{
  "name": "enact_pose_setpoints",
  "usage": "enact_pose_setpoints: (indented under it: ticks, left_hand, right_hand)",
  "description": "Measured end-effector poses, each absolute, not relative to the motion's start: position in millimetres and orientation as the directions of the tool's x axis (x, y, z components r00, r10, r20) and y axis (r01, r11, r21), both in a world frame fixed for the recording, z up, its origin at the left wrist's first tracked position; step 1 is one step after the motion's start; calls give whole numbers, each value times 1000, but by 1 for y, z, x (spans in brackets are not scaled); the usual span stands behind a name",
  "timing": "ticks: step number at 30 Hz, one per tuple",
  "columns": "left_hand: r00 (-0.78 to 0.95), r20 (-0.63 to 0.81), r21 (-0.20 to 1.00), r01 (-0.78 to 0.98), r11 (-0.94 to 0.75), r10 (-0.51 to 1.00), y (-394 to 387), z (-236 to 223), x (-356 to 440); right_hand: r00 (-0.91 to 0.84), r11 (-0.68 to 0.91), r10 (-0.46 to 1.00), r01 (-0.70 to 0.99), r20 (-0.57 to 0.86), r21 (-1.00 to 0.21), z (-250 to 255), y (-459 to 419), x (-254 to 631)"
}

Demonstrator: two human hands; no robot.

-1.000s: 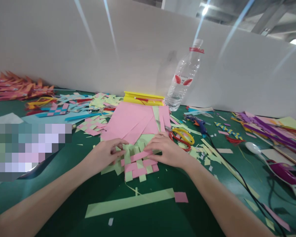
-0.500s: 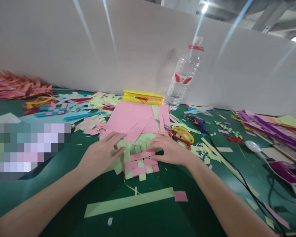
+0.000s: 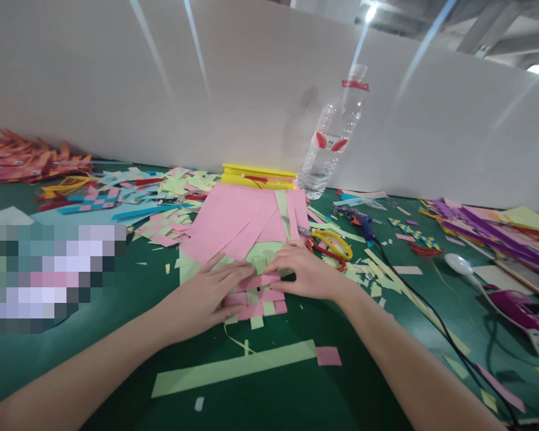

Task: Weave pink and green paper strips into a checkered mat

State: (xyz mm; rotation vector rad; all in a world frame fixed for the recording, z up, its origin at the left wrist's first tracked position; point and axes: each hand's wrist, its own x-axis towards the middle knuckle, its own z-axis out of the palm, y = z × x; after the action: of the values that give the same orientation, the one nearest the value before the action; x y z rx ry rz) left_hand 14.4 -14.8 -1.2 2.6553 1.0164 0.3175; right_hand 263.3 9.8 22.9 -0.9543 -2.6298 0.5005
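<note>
A small mat of woven pink and pale green paper strips [image 3: 253, 296] lies on the green table in front of me. My left hand [image 3: 211, 293] rests over the mat's left side, fingers stretched out and thumb apart at the lower left, covering part of the weave. At the mat's upper right, my right hand [image 3: 299, 269] has curled fingers and thumb at the end of a pink paper strip [image 3: 265, 280]. Behind both hands lie large pink paper sheets [image 3: 238, 215]. Nearer me is a loose pale green strip [image 3: 233, 368] with a pink paper piece [image 3: 329, 356] at its right end.
Scissors with red and yellow handles [image 3: 335, 245] lie right of the sheets, near a blue glue gun [image 3: 357, 220] with a black cord. A clear plastic bottle [image 3: 330, 143] leans on the white partition [image 3: 161, 90]. Paper scraps [image 3: 188, 182] and purple strips [image 3: 471, 230] are scattered around.
My left hand has moved right and flattened onto the mat's left part; earlier its fingers were bent at the mat's left edge. My right hand has stayed nearly in place.
</note>
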Motion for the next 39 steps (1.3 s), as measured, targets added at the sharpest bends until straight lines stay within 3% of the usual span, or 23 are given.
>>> enact_pose_setpoints:
  ticks: [15, 29, 36, 39]
  left_hand:
    - [750, 110, 275, 607, -745, 652, -14, 2, 11]
    - [751, 133, 297, 593, -749, 647, -14, 3, 10]
    - [767, 315, 385, 435, -814, 558, -17, 4, 16]
    - [732, 329, 410, 458, -789, 596, -18, 2, 18]
  right_hand:
    - [-735, 686, 674, 584, 77, -433, 26, 11, 266]
    - [-721, 725, 666, 563, 193, -398, 22, 8, 263]
    - [-733, 710, 668, 574, 130, -409, 23, 10, 264]
    - [-732, 707, 667, 563, 140, -428, 24, 10, 262]
